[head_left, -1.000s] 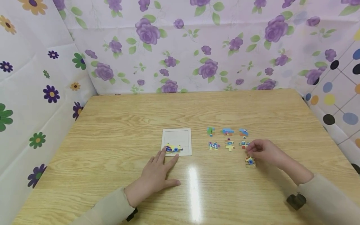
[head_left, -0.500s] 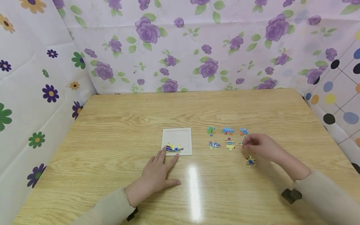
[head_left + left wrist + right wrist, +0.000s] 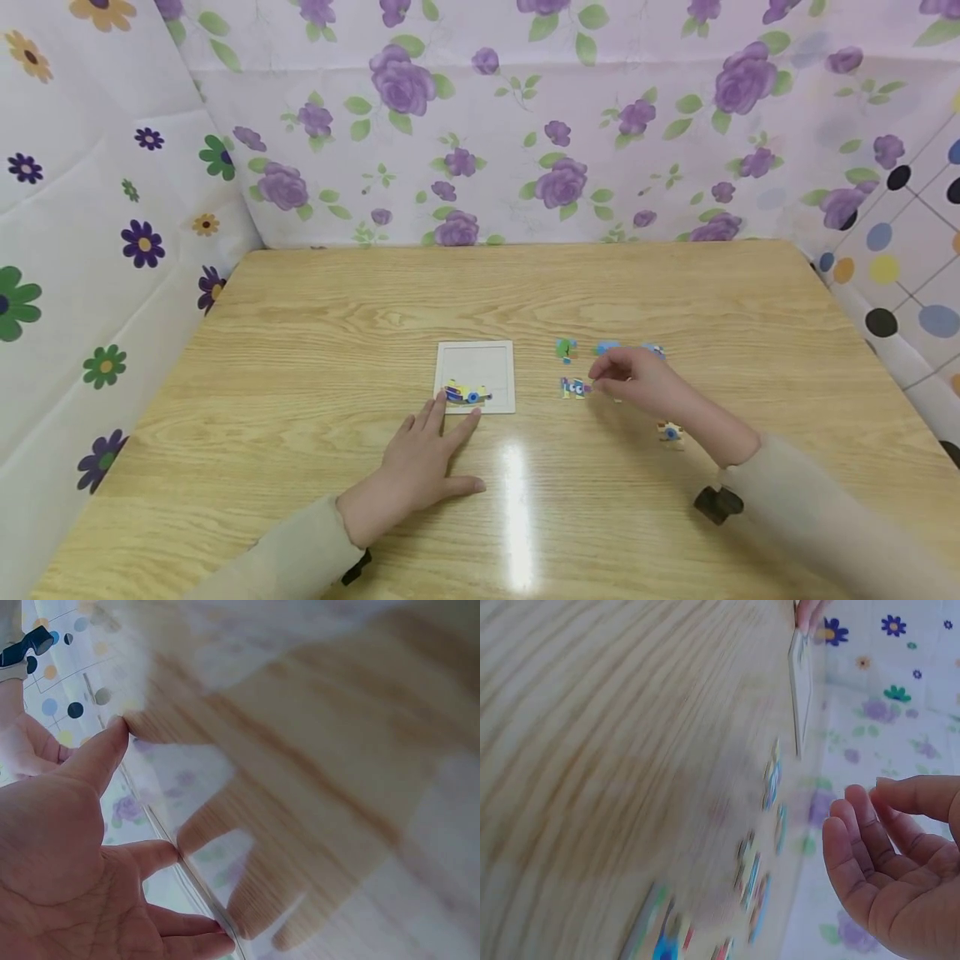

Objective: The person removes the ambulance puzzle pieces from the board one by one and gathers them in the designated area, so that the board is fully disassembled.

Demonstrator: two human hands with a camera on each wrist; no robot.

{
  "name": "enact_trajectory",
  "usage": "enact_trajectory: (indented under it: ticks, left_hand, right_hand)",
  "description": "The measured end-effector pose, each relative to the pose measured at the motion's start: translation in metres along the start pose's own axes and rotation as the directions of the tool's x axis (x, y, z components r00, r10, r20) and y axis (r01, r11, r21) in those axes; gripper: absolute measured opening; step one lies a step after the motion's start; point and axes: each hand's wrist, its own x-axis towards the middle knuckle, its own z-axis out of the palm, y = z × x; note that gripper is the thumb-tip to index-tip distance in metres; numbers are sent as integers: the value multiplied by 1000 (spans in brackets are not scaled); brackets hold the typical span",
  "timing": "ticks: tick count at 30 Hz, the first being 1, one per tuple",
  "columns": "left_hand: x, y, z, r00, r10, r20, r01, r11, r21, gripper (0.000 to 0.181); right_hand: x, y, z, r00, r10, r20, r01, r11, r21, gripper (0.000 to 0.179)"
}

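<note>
A white square puzzle tray (image 3: 476, 344) lies on the table with joined yellow and blue puzzle pieces (image 3: 468, 394) at its lower left. My left hand (image 3: 420, 462) is spread flat, its fingertips touching the tray's near edge; the left wrist view shows the spread fingers against the tabletop. My right hand (image 3: 637, 383) hovers over loose pieces, fingers bent and thumb near the index fingertip, with nothing visible between them in the right wrist view. Just left of it is a puzzle piece with eyes (image 3: 574, 387). The right hand partly hides other pieces.
A green-tree piece (image 3: 566, 350) and a blue piece (image 3: 607, 346) lie in the far row. Nearer me is a puzzle piece with a blue wheel (image 3: 671, 432). The wooden table (image 3: 337, 317) meets flowered cloth (image 3: 480, 125) at its back.
My right hand has moved left across the loose pieces, from beside the wheel piece to near the eyes piece. My left hand stays at the tray. The view has shifted slightly.
</note>
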Motion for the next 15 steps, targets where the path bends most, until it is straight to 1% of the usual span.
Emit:
enact_trajectory:
  ticks: [7,15]
  left_hand:
    - [0,0,-2,1000,-9,11,9,1000,19,84]
    - [-1,1,-2,1000,-13,23,13,1000,15,85]
  right_hand:
    - [18,-12,20,998,-57,-1,57,998,10,8]
    - [37,-24,45,991,-121,56,119,992,35,10]
